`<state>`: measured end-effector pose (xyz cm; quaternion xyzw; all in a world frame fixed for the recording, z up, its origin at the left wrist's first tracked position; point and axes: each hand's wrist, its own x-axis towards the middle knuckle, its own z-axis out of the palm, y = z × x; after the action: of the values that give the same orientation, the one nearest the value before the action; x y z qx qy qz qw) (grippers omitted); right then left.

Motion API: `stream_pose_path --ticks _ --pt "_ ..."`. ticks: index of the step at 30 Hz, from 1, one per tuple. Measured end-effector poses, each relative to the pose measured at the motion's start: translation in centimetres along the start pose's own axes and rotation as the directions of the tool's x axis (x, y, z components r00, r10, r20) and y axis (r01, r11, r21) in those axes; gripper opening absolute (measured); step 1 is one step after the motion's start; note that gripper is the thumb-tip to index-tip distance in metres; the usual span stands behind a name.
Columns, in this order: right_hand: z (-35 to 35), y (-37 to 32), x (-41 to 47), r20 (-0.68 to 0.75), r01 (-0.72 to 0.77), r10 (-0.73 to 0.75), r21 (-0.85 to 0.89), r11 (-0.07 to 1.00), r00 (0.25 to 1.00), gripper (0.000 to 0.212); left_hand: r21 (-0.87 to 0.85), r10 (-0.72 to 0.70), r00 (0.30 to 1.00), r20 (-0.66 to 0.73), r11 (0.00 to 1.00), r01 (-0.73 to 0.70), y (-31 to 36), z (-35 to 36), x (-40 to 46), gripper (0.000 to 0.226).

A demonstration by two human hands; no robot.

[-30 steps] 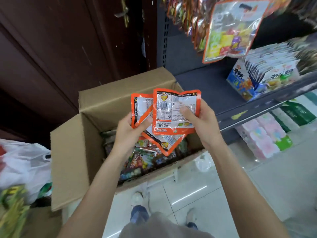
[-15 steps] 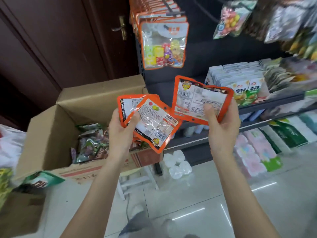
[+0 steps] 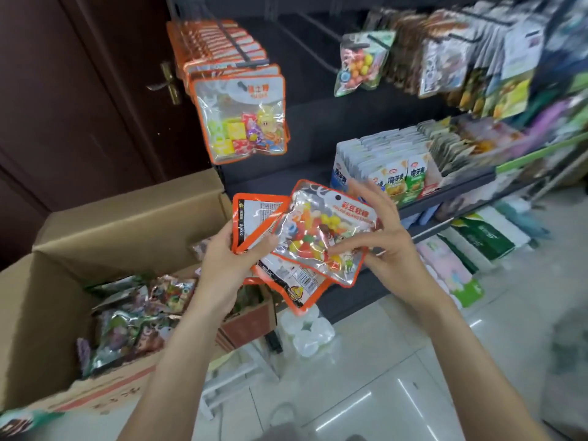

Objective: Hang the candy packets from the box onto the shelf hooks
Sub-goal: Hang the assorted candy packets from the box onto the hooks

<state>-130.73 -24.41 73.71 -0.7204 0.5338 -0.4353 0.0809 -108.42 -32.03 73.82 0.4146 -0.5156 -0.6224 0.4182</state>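
Orange-edged candy packets fill both hands at the middle of the view, above the pale tiled floor [image 3: 366,393]. The left hand [image 3: 222,265] grips two of them fanned out, its thumb pressed across their printed backs and its fingers curled behind: one packet [image 3: 254,214] points up and left, the other [image 3: 299,281] hangs down and right. The right hand [image 3: 388,246] pinches the front packet [image 3: 321,237] at its right edge, thumb on the clear face and the other fingers spread loosely behind and above it; this packet shows its coloured sweets and overlaps the left hand's two. Below and to the left sits the open cardboard box [image 3: 47,313], with more shiny packets [image 3: 133,313] heaped inside. Just beyond the box's right corner, some clear plastic tubs [image 3: 305,329] lie on the floor at the foot of the dark shelf unit [image 3: 318,122]. On the shelf's ledge stand rows of white snack boxes [image 3: 397,167]. Higher up, a full row of matching orange packets [image 3: 241,119] hangs from a hook [image 3: 235,46] on the left, and other bags [image 3: 359,65] hang to the right, blurred. A dark wooden door [image 3: 95,90] stands at the far left.
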Motion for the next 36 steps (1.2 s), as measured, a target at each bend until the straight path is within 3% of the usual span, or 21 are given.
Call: stream_pose_path --ticks 2,4,6,8,11,16,21,30,36 --pt "-0.5 0.1 0.2 -0.154 -0.106 0.103 -0.006 0.994 0.983 0.048 -0.002 0.017 1.000 -0.008 1.000 -0.017 -0.2 0.5 0.7 0.027" --pt "-0.7 0.0 0.4 -0.328 -0.328 0.361 0.152 0.932 0.873 0.043 -0.024 0.022 1.000 -0.021 0.999 -0.022 -0.6 1.2 1.5 0.030" --pt "-0.6 -0.2 0.8 -0.280 -0.475 0.638 0.472 0.742 0.718 0.032 -0.028 0.033 0.999 -0.035 0.999 -0.034 -1.1 1.9 2.0 0.030" --pt "-0.2 -0.3 1.0 -0.166 -0.515 0.742 0.623 0.589 0.649 0.047 -0.025 0.062 0.997 -0.039 0.998 -0.063 -1.6 2.8 2.4 0.030" --pt "0.6 -0.1 0.9 -0.218 -0.430 0.700 0.656 0.621 0.680 0.069 0.007 0.106 0.994 -0.011 0.994 -0.106 -2.1 4.1 2.8 0.029" --pt "-0.4 1.5 2.0 -0.396 -0.383 0.508 0.353 0.853 0.765 0.029 0.175 0.223 0.971 0.081 0.956 -0.234 -1.6 6.0 4.1 0.025" --pt "-3.5 2.4 6.7 -0.379 -0.248 0.292 0.162 0.955 0.878 0.036 0.294 0.361 0.930 0.067 0.884 -0.364 0.3 8.3 6.1 0.032" --pt "-5.0 7.8 15.3 -0.232 -0.054 0.144 0.357 0.933 0.962 0.045 0.415 0.511 0.822 -0.251 0.824 -0.385 2.4 11.7 9.0 0.031" --pt "-4.5 9.5 16.5 -0.152 -0.085 0.175 0.468 0.880 0.973 0.044 0.496 0.518 0.780 -0.351 0.809 -0.315 2.6 12.4 9.1 0.028"
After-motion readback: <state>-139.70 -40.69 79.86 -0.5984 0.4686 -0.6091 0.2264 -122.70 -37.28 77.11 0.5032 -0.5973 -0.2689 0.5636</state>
